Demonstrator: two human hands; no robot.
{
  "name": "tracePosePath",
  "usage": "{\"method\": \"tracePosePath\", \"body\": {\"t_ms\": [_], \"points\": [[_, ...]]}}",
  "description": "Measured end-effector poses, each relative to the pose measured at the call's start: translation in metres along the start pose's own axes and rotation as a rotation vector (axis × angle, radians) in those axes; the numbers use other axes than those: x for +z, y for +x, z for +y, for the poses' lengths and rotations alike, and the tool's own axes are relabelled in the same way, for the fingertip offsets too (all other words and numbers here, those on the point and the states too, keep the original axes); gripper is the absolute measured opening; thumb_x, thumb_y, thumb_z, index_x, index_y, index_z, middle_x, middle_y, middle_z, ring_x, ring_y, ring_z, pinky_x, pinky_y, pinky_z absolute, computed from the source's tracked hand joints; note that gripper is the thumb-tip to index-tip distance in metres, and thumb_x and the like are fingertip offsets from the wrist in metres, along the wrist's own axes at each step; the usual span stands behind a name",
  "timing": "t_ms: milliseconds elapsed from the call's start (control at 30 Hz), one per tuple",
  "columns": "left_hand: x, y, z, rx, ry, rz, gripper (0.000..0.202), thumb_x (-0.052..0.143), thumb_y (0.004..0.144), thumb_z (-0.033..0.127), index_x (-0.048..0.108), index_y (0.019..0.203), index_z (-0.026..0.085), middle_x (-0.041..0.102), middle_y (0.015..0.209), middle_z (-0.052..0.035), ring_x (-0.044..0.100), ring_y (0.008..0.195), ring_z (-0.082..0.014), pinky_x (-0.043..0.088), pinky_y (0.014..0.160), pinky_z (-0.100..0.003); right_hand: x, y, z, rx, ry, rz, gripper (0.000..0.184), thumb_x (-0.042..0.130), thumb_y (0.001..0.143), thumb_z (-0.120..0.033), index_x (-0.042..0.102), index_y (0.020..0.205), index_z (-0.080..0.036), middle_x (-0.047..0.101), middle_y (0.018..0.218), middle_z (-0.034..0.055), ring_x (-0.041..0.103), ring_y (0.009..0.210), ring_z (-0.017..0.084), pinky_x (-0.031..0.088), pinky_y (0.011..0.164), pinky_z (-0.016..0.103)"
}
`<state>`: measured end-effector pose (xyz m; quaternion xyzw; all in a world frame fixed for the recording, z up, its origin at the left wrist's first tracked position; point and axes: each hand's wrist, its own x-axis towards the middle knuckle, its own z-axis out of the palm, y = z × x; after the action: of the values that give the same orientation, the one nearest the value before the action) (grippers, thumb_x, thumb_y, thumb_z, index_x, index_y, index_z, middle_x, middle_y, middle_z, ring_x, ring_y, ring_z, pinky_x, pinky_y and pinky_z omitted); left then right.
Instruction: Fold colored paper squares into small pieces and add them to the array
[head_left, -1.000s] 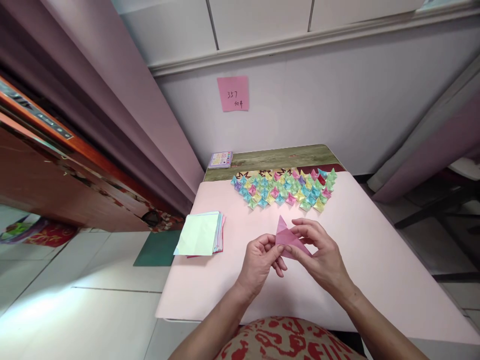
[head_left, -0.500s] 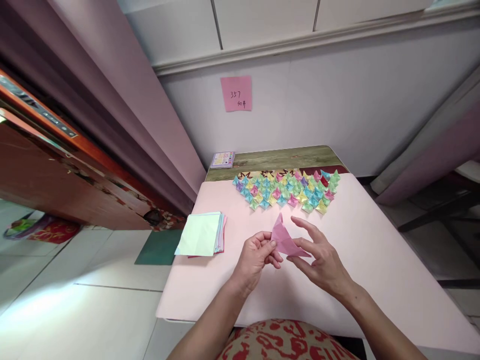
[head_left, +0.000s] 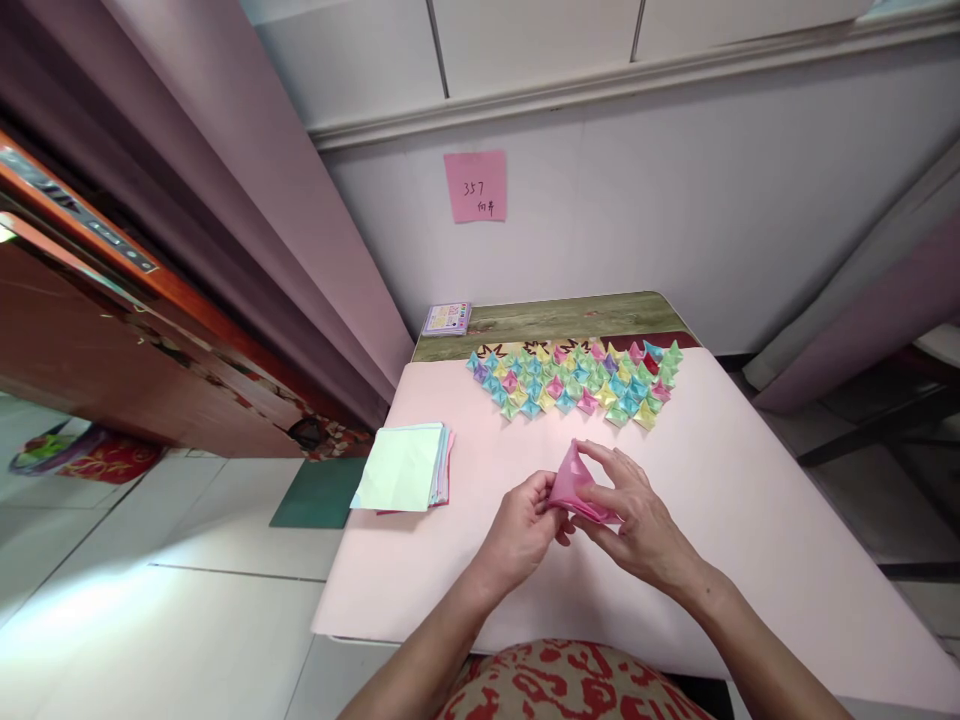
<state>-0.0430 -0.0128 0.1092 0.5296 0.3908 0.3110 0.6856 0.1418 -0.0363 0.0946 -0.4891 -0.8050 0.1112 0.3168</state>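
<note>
A pink sheet of folded origami paper [head_left: 571,484] is held above the near part of the table, its peak pointing away from me. My left hand [head_left: 523,527] pinches its left corner between thumb and curled fingers. On the other side, my right hand [head_left: 634,510] grips the paper, with a fingertip at the peak, another finger on its face and the thumb at the lower edge. Beyond my hands stand several rows of small folded paper pieces [head_left: 574,385] in green, blue, yellow, pink and purple.
Left on the pink-covered table [head_left: 720,480] lies a stack of paper squares [head_left: 399,467], pale green on top. A small printed pack [head_left: 447,319] sits at the back left corner. A pink note [head_left: 476,187] is stuck to the wall. A wooden cabinet [head_left: 187,340] stands at left.
My right index finger has come down onto the paper's peak, and the pink paper now looks more folded together. Both hands have shifted slightly right.
</note>
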Motion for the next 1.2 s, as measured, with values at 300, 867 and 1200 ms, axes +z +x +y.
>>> {"method": "tracePosePath", "body": {"t_ms": [300, 867, 1200], "points": [[0.006, -0.008, -0.005, 0.111, 0.281, 0.055, 0.025, 0.049, 0.093, 0.029, 0.069, 0.104, 0.018, 0.068, 0.089, -0.0063, 0.06, 0.064, -0.0126, 0.051, 0.06, -0.026, -0.008, 0.002, -0.01, 0.126, 0.066, 0.076, 0.008, 0.063, 0.087, -0.028, 0.07, 0.086, -0.026, 0.058, 0.134, 0.0092, 0.054, 0.125, 0.032, 0.035, 0.106, 0.062], [0.017, -0.003, -0.004, -0.067, -0.261, 0.169, 0.041, 0.068, 0.081, 0.048, 0.072, 0.097, 0.01, 0.07, 0.084, -0.011, 0.064, 0.068, -0.0159, 0.054, 0.058, -0.027, 0.007, 0.005, -0.015, 0.688, 0.934, 0.237, 0.061, 0.082, 0.07, -0.043, 0.057, 0.121, -0.023, 0.067, 0.109, 0.0084, 0.07, 0.077, 0.02, 0.061, 0.07, 0.034], [0.017, 0.001, 0.002, 0.041, -0.292, 0.246, 0.026, 0.079, 0.072, 0.029, 0.074, 0.092, 0.013, 0.074, 0.083, -0.0073, 0.066, 0.079, -0.0178, 0.053, 0.081, -0.033, 0.0, 0.004, -0.015, 0.367, 0.506, 0.272, 0.037, 0.067, 0.086, -0.034, 0.064, 0.122, -0.027, 0.06, 0.125, 0.01, 0.068, 0.082, 0.018, 0.061, 0.072, 0.034]]}}
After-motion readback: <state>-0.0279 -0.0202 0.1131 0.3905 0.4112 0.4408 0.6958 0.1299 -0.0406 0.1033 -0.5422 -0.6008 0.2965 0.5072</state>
